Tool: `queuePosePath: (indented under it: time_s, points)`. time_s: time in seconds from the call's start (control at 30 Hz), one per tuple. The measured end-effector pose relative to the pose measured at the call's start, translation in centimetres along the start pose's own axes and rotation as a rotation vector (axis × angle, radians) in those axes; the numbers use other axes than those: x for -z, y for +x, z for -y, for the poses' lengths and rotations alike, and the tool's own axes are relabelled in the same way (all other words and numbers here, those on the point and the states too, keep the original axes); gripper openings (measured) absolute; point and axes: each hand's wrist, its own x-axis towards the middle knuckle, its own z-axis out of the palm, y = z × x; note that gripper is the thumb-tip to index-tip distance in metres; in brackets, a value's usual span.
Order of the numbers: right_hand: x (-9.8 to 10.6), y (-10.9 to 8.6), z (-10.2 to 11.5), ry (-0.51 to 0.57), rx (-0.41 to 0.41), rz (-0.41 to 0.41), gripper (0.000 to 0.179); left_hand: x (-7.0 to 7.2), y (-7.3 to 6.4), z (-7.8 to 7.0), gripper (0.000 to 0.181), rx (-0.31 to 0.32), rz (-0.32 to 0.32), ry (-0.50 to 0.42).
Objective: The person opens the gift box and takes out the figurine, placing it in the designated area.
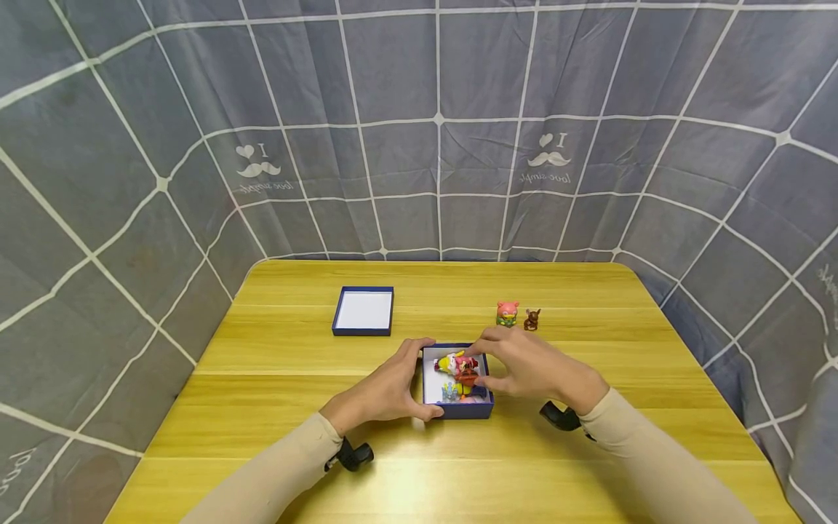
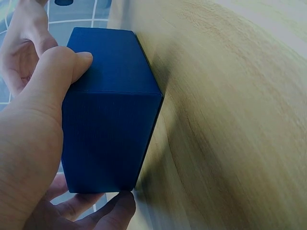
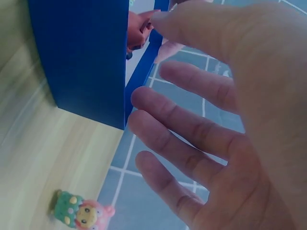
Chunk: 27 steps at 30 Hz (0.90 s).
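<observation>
A small dark blue box (image 1: 466,412) with a white inside stands on the table, its top uncovered. My left hand (image 1: 382,386) grips it from the left, thumb on the near wall and fingers around the far wall; the left wrist view shows the thumb (image 2: 79,64) on the blue side. Inside lie several small toy figures, among them a yellow and white one (image 1: 448,362), an orange-red one (image 1: 467,377) and a pale blue one (image 1: 449,393). My right hand (image 1: 533,364) is over the right rim, its thumb tip at the orange-red figure and its other fingers spread apart.
A shallow blue-edged lid (image 1: 363,311) lies white side up at the back left of the wooden table (image 1: 281,393). Behind the right hand stand a pink and green figure (image 1: 507,314) and a small brown figure (image 1: 532,319). Grey checked curtains (image 1: 439,160) enclose the table.
</observation>
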Motion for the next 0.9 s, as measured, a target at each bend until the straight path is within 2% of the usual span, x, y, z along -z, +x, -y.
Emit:
queuePosePath:
  time_s: [0.43, 0.9]
  points:
    - [-0.6, 0.5, 0.4, -0.025, 0.037, 0.011, 0.049, 0.1, 0.0, -0.1, 0.120, 0.002, 0.005, -0.003]
    - [-1.5, 0.9, 0.5, -0.114, 0.053, 0.015, 0.041, 0.0, 0.1, -0.2, 0.120, 0.002, 0.004, 0.002]
